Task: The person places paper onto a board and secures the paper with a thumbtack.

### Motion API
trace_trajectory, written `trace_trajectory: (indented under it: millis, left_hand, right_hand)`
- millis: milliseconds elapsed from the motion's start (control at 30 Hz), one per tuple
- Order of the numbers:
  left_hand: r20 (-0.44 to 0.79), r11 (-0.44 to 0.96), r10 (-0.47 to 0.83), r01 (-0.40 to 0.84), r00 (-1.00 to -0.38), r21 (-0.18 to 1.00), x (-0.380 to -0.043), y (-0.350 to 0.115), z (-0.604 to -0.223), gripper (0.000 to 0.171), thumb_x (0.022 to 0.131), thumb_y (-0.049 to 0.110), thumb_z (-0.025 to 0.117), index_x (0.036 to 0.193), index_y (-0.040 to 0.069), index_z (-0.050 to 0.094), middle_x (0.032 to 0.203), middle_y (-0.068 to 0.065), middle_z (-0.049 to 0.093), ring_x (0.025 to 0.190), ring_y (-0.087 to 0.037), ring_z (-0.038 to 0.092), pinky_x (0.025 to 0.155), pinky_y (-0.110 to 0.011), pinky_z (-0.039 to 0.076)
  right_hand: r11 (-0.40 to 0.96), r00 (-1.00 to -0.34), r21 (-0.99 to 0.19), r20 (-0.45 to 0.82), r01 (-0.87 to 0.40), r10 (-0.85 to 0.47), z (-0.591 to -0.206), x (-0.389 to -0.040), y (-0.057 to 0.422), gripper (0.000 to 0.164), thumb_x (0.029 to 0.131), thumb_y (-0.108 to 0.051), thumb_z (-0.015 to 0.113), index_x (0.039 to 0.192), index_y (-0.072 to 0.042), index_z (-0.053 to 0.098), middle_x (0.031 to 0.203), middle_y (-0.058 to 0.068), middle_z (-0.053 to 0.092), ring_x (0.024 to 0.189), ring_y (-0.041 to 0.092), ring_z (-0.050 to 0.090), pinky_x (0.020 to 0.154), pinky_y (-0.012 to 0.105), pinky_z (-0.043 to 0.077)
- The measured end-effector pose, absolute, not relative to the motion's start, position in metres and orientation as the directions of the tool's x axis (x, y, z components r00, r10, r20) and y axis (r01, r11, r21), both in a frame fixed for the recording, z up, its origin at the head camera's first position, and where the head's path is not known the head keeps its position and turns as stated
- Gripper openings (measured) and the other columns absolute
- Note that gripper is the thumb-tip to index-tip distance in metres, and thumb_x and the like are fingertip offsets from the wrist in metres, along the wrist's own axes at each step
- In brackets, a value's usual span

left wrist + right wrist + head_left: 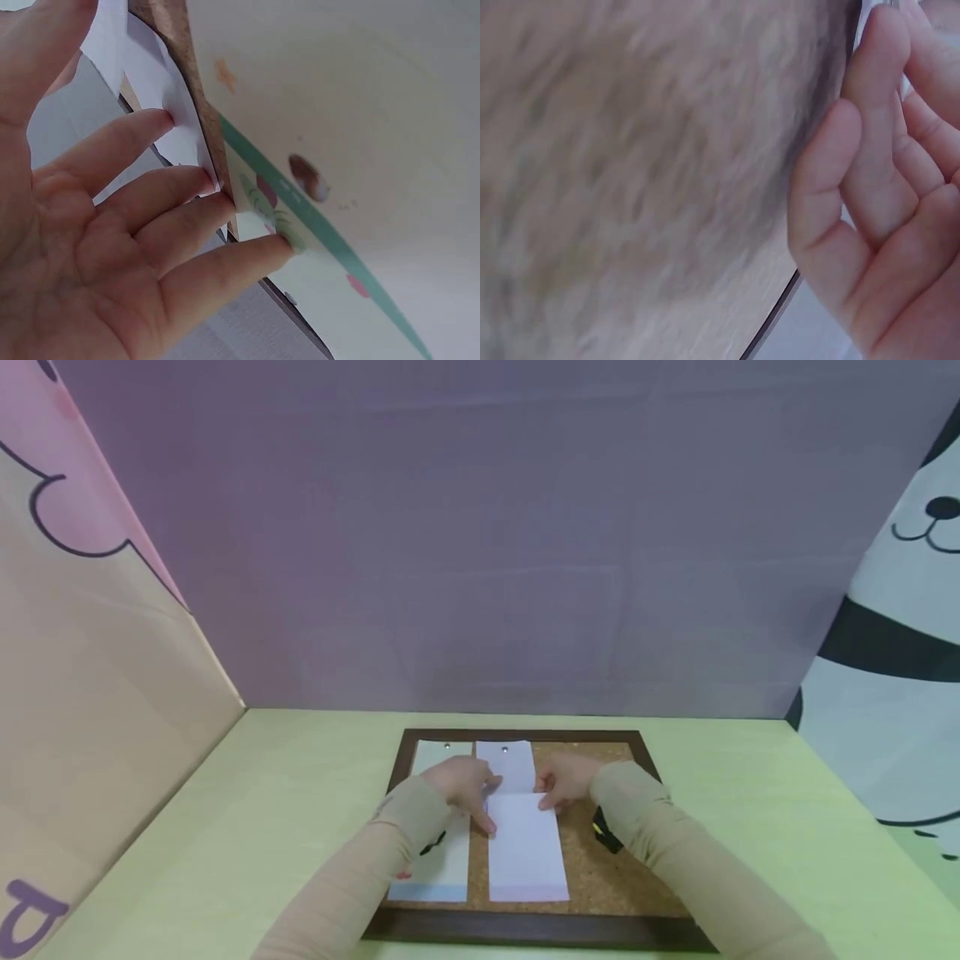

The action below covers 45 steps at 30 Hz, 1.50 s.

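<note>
A long white paper strip [525,852] with a faint pink lower edge lies on a cork board [600,881]. Its upper part [505,764] has a round metal tack at the top, and an edge crosses the paper level with the hands. My right hand [566,779] pinches the strip's right edge between thumb and forefinger. On the other side, my left hand [467,785] has its thumb at the strip's left edge. Its extended fingers [191,214] touch the papers with their tips. A second, printed paper strip [431,892] with a blue lower edge lies partly hidden under the left hand.
A dark wooden frame [540,930] borders the cork board, which lies on a pale yellow-green table [757,810]. Another tack [447,746] sits at the top of the printed strip. A grey-purple backdrop [480,543] rises behind, with cartoon panels at both sides.
</note>
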<state>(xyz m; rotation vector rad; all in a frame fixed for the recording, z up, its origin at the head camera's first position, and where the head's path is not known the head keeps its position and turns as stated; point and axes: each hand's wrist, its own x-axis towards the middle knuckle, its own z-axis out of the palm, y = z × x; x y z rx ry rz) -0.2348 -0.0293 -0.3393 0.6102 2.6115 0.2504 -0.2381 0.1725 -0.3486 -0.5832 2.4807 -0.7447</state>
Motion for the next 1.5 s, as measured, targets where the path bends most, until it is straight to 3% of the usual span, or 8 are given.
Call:
trace_trajectory:
  millis: [400, 767, 1167, 1500]
  left_hand:
    - [-0.369, 0.88, 0.469, 0.389, -0.803, 0.271, -0.237, -0.03, -0.343, 0.08, 0.065, 0.038, 0.085, 0.135, 0.018, 0.053, 0.139, -0.001, 0.052, 0.127, -0.023, 0.049, 0.108, -0.037, 0.038]
    - [-0.349, 0.873, 0.485, 0.421, -0.802, 0.245, -0.235, -0.03, -0.341, 0.077, 0.065, 0.038, 0.085, 0.133, 0.015, 0.055, 0.134, -0.004, 0.056, 0.122, -0.023, 0.052, 0.105, -0.035, 0.04]
    - [-0.363, 0.87, 0.492, 0.434, -0.792, 0.233, -0.233, -0.03, -0.341, 0.079, 0.067, 0.038, 0.084, 0.136, 0.015, 0.051, 0.141, -0.006, 0.049, 0.13, -0.025, 0.046, 0.11, -0.036, 0.036]
    - [-0.281, 0.862, 0.495, 0.425, -0.822, 0.275, -0.235, -0.043, -0.336, 0.061, 0.075, 0.035, 0.079, 0.128, 0.012, 0.059, 0.13, -0.001, 0.06, 0.12, -0.021, 0.055, 0.103, -0.036, 0.043]
  right_hand:
    - [0.814, -0.823, -0.54, -0.35, -0.213, -0.447, -0.354, -0.237, 0.154, 0.015, 0.08, -0.007, 0.073, 0.072, -0.006, 0.061, 0.059, -0.001, 0.061, 0.051, 0.005, 0.052, 0.049, 0.015, 0.039]
    - [0.857, -0.859, -0.492, -0.362, -0.153, -0.361, -0.355, -0.234, 0.146, 0.019, 0.077, -0.01, 0.077, 0.067, -0.007, 0.061, 0.058, -0.002, 0.061, 0.05, 0.006, 0.057, 0.05, 0.016, 0.042]
    - [0.844, -0.865, -0.504, -0.323, -0.185, -0.383, -0.355, -0.231, 0.145, 0.022, 0.076, -0.01, 0.078, 0.063, -0.006, 0.061, 0.053, -0.003, 0.055, 0.048, 0.006, 0.052, 0.048, 0.016, 0.037]
    - [0.846, -0.865, -0.495, -0.319, -0.196, -0.387, -0.36, -0.236, 0.143, 0.024, 0.076, -0.01, 0.078, 0.061, -0.007, 0.06, 0.052, -0.004, 0.053, 0.046, 0.005, 0.05, 0.047, 0.015, 0.036]
